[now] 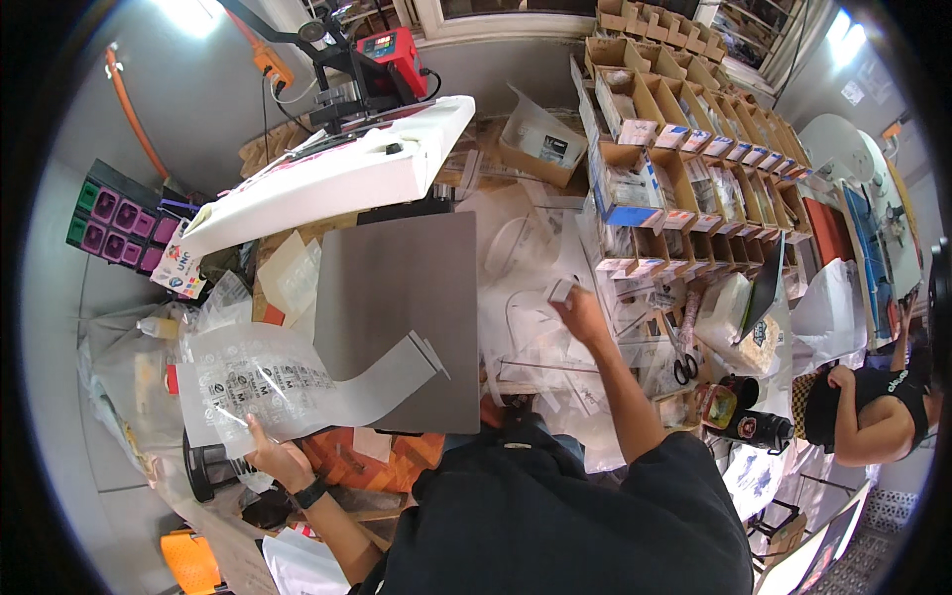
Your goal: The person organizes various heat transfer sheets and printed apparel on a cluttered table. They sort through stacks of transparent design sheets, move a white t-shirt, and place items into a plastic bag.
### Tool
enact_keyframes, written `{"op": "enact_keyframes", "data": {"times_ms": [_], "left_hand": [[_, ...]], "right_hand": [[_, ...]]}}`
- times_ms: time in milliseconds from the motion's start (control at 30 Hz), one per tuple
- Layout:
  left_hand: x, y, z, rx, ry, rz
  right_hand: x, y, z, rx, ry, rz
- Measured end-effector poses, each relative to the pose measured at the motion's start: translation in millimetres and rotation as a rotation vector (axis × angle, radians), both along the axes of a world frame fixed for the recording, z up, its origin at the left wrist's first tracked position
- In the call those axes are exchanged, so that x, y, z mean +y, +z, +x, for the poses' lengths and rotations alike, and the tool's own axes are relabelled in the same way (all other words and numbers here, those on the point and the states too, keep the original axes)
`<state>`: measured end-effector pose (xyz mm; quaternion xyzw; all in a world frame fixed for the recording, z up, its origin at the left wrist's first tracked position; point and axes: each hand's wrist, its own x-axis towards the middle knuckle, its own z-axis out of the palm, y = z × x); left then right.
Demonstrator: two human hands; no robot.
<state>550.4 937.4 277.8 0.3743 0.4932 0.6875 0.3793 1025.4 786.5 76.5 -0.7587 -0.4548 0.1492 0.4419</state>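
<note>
My left hand [278,458], with a dark band on its wrist, pinches the lower edge of a translucent film sheet [260,382] printed with rows of small black designs. A bare, curling tail of the sheet reaches over the flat grey plate [397,297] of a heat press. Over the work table my right hand [585,317] is closed on a small whitish piece [562,290]; its exact kind is too small to make out. Translucent plastic sheets [526,327] lie beneath that hand.
The white-covered upper part [337,183] of the press juts out behind the grey plate, with a red control box [392,61]. Cardboard bins [635,188] rise at the back right. Scissors [684,367] and a black bottle [762,428] lie rightward. Another person [868,421] is at far right.
</note>
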Motion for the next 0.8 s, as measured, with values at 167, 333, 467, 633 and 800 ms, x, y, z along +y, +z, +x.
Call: {"op": "enact_keyframes", "data": {"times_ms": [167, 333, 467, 633, 800], "left_hand": [[1, -16, 15, -0.087, -0.107, -0.062], [-12, 1, 31, -0.45, -0.265, -0.103], [0, -67, -29, 0.955, -0.131, -0.15], [3, -200, -96, 0.287, -0.025, -0.156], [-19, -213, -79, -0.562, -0.014, -0.347]], "right_hand": [[-9, 65, 53, 0.0, -0.147, -0.148], [-17, 106, 68, 0.203, -0.293, 0.078], [-49, 134, 39, 0.162, -0.406, 0.069], [-54, 186, -33, 0.144, -0.045, -0.066], [-8, 261, -152, 0.225, 0.378, -0.363]]}}
